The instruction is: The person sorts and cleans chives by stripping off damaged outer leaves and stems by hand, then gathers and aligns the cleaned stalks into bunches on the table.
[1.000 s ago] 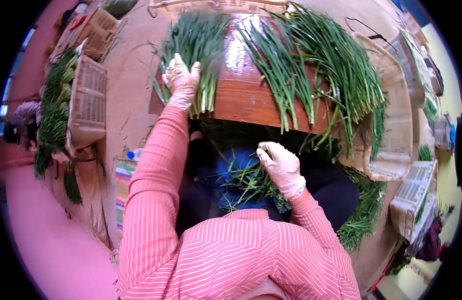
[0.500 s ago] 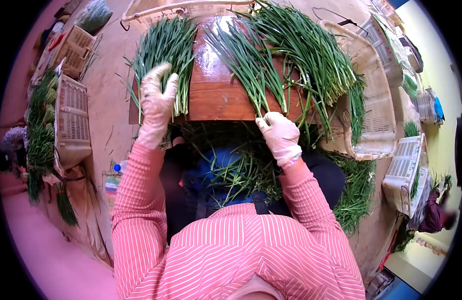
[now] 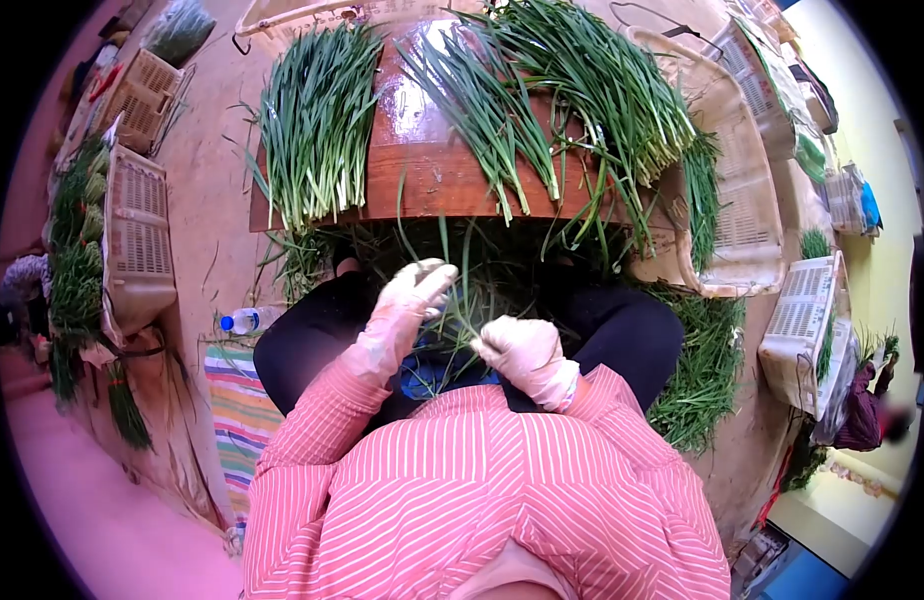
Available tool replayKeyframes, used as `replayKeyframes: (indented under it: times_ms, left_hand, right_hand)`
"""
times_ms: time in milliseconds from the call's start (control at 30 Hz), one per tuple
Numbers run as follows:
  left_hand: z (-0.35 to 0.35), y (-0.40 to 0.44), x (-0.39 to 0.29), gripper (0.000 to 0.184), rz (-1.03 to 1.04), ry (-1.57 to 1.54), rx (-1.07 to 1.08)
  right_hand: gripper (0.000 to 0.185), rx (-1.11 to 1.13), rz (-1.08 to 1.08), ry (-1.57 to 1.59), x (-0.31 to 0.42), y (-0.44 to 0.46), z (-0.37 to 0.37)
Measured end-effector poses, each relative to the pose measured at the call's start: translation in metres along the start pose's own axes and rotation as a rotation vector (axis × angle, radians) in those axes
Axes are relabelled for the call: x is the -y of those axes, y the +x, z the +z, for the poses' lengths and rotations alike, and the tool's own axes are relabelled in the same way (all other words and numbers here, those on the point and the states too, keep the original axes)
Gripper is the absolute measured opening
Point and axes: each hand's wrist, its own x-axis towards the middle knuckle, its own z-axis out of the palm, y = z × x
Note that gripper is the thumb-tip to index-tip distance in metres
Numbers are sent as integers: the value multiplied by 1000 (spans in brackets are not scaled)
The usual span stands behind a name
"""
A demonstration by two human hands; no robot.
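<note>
Over my lap, my left hand [image 3: 420, 290], in a whitish glove, has its fingers bent together at the thin green blades. My right hand [image 3: 517, 350], gloved too, is closed on the lower end of a few long green stalks [image 3: 466, 270] that rise between the hands. Beyond them, a neat bundle of green stalks [image 3: 320, 125] lies at the left of the brown wooden board [image 3: 417, 180]. A smaller bunch [image 3: 492, 130] lies right of the board's middle, beside a large pile [image 3: 622, 100] on the right.
A pale plastic basket [image 3: 747, 200] stands right of the board, with loose greens [image 3: 704, 380] on the floor below it. At left are a bottle [image 3: 250, 320], a striped mat [image 3: 244, 400] and a crate [image 3: 140, 235]. A person [image 3: 862, 410] is at the far right.
Both hands have drawn back from the board to above my lap. My left hand has left the left bundle, and my right hand has brought a few stalks from the middle bunch.
</note>
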Motion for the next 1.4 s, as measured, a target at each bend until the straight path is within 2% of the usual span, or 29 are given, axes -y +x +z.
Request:
replayKeyframes:
  times_ms: [33, 67, 133, 167, 200, 233, 267, 333, 433, 467, 533, 567, 733, 800, 867, 933, 1000, 1033, 1067, 1133, 1167, 1200, 1233, 1300, 1333, 1400]
  left_hand:
    - [-9, 8, 9, 46, 14, -11, -61]
    - [-13, 11, 12, 49, 40, 41, -157]
    - [-25, 12, 15, 51, 156, 318, -21]
    - [-25, 7, 11, 50, 116, 456, 106]
    - [-20, -5, -1, 50, 72, 594, 235]
    - [-17, -9, -2, 46, 70, 601, 355]
    - [-12, -10, 0, 43, 7, 622, 401]
    - [-5, -7, 3, 38, 16, 628, 405]
    - [-2, 8, 1, 27, 200, 568, 196]
    - [-4, 16, 0, 24, 161, 498, 152]
    - [-11, 22, -3, 25, 168, 177, 176]
    - [-15, 21, -7, 27, 103, 120, 208]
    - [2, 16, -1, 32, -30, -170, 252]
    - [-2, 30, 18, 34, -91, -186, 241]
    - [-11, 41, 31, 39, -180, -409, 383]
    - [3, 11, 5, 42, -189, -466, 389]
    - [12, -7, 3, 43, -274, -339, 241]
    - [9, -5, 12, 40, -308, -391, 267]
    - [5, -10, 14, 36, -290, -451, 356]
    - [-6, -24, 7, 36, -288, -504, 348]
    - [-5, -34, -1, 37, -260, -506, 286]
    - [-10, -36, 4, 37, -184, -569, 310]
    - [-11, -43, -1, 38, -109, -617, 317]
    - [-8, -58, -17, 38, 45, -718, 323]
    - [-7, -62, -25, 38, 103, -798, 367]
    - [-4, -64, -38, 38, 162, -873, 381]
  right_hand:
    - [18, 83, -15, -30, -12, -10, 12]
    - [13, 314, 16, -118, -25, -20, 17]
    - [23, 907, 265, -488, -31, -1, 10]
    - [15, 464, 193, -301, -33, 0, -8]
    - [23, 155, 187, -308, -35, 15, -13]
    - [34, -102, 196, -230, -37, 31, -17]
    - [40, -139, 317, -281, -33, 53, -23]
    - [47, -133, 420, -337, -35, 85, -30]
    - [44, -112, 400, -308, -53, 111, -15]
    - [44, -111, 397, -309, -59, 108, -11]
    - [42, -119, 460, -153, -39, 97, -23]
    - [41, -108, 406, -34, -41, 86, -17]
    - [34, 24, 452, 468, -5, 37, -11]
    - [33, -63, 353, 303, 7, 24, -8]
    - [34, -34, 301, 169, 24, 19, -19]
    - [35, -131, 151, 36, 23, 10, -4]
    - [34, -56, 37, -48, 21, 2, 7]
    - [28, 202, -12, 34, 19, 0, 3]
    - [22, 332, -10, 156, 13, -2, 0]
    - [19, 184, -3, 214, 0, 6, -10]
    - [19, 66, 17, 105, -8, 17, -18]
    - [19, -108, 69, 95, -16, 28, -21]
    - [19, -148, 155, 39, -25, 43, -27]
    - [20, -306, 194, -103, -39, 72, -30]
    - [19, -230, 259, -184, -42, 85, -34]
    - [21, -270, 193, -365, -53, 104, -27]
